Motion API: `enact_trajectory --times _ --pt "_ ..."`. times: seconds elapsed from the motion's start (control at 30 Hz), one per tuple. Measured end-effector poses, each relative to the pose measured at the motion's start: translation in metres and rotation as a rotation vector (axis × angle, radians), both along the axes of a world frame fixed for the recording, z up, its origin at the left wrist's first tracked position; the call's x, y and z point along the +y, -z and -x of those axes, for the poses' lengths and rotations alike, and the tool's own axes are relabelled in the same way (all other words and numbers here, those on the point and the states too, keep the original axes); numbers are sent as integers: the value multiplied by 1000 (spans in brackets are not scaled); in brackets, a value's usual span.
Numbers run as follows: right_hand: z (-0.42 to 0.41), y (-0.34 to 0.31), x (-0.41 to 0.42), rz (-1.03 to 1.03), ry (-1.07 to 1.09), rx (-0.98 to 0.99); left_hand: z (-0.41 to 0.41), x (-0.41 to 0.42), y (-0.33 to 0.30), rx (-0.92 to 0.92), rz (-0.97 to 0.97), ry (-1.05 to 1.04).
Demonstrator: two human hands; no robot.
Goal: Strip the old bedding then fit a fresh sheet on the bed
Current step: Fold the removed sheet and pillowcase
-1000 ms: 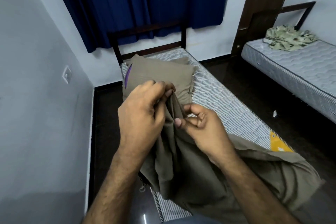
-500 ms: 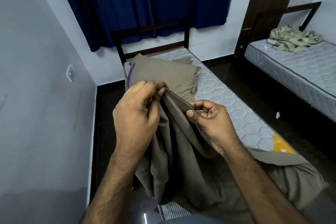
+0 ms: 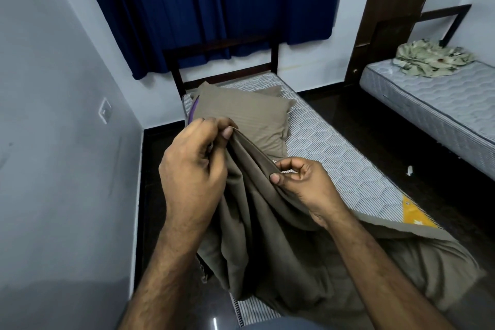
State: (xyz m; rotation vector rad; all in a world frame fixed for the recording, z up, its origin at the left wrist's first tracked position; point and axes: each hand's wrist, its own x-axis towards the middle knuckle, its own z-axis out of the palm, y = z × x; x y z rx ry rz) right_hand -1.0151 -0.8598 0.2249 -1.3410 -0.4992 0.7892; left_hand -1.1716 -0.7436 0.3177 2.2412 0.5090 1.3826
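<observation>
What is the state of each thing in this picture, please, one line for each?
Left hand: pinches the edge of the brown sheet.
Right hand: pinches the same edge.
Brown sheet: bunched, not yet spread.
Near mattress: bare at its middle.
Pillow: in a brown cover, at the headboard.
Patterned bedding: crumpled on the far mattress.
Curtain: drawn.

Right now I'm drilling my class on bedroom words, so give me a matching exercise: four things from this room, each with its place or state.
Things:
1. brown sheet
2. pillow
3. curtain
4. crumpled cloth

Places or states:
A. hangs behind the headboard
B. lies on the far bed
C. pinched by both hands
D. rests at the head of the near mattress

Pairs: 1-C, 2-D, 3-A, 4-B
</observation>
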Motion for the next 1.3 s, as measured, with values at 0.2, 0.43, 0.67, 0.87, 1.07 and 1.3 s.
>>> enact_trajectory --times 0.2,0.43,0.67,0.87,1.07,1.3 --pt "-10 -20 -17 0 148 -219 4 13 3 -55 107 -31" --pt "-22 -53 -39 -69 -108 59 3 19 4 -113 228 -69" --pt "-30 -73 -52 -73 -246 -194 0 15 1 -189 282 -42" --pt "-26 -21 -19 89 -316 -419 -8 0 5 -163 303 26" --pt "-25 -5 -21 -52 -332 -33 0 18 2 -304 417 33" --pt "-32 10 -14 8 -206 -87 -3 15 12 -292 416 31"
